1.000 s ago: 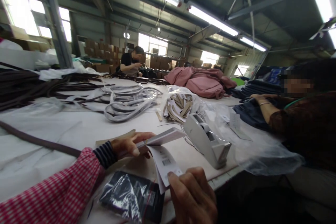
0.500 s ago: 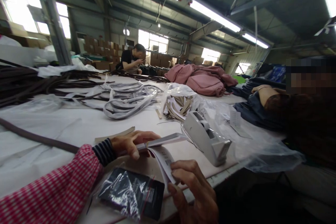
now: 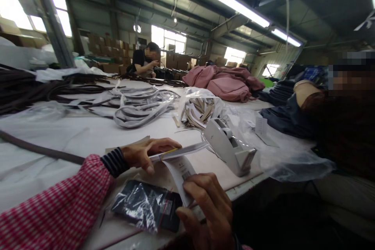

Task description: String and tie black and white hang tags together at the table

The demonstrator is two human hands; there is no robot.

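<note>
My left hand (image 3: pixel 143 153) grips one end of a stack of white printed paper labels (image 3: pixel 177 166), thumb below and fingers over the top. A yellow band (image 3: pixel 170 151) shows around the stack near my fingers. At the lower, fanned-down end, my right hand (image 3: pixel 208 203) pinches the bent labels between thumb and fingers. Beneath the labels lies a clear zip bag (image 3: pixel 140 203) with dark printed cards inside. A grey tape dispenser (image 3: pixel 227 144) stands just beyond the labels, at the table edge.
Bundled grey strips (image 3: pixel 140 105) and a bag of beige strips (image 3: pixel 199 111) lie farther back. Pink fabric (image 3: pixel 222 84) is piled behind. Clear plastic film (image 3: pixel 293 160) hangs over the right edge. One person (image 3: pixel 143 60) works at the back, another is close on the right.
The view has shifted slightly. My right hand has moved a little left and bends the lower labels downward; more of the yellow band shows. The left hand keeps its hold.
</note>
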